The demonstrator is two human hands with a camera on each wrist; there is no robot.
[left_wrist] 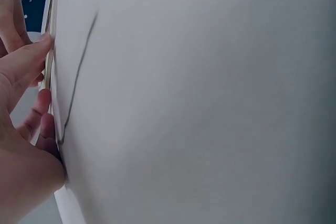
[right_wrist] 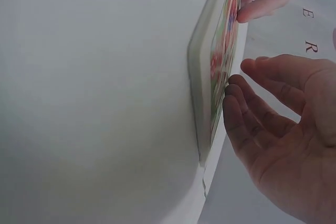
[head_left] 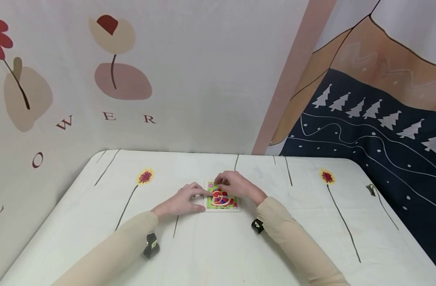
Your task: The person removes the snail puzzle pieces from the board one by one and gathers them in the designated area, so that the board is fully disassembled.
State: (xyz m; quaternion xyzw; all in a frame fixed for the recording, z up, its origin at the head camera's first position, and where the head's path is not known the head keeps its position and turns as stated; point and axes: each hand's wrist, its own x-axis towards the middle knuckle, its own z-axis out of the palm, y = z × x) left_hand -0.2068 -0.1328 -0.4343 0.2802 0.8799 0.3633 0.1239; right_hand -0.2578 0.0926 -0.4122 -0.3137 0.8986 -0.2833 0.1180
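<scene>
A small square picture board lies on the white cloth, its green and red picture set within a pale border. My left hand is at the board's left side, index finger reaching onto the picture and thumb by the lower left corner. From the upper right, my right hand bends over the top edge. The right wrist view shows the board's thick pale side, with the right fingertips at the picture face and the thumb apart from them. In the left wrist view the left hand hides much of the board.
The white tablecloth is printed with long-stemmed flowers. Behind it hangs a pale backdrop with flower shapes and letters, and a dark blue one with white trees drops down at the right. Black wrist cameras sit below both sleeves.
</scene>
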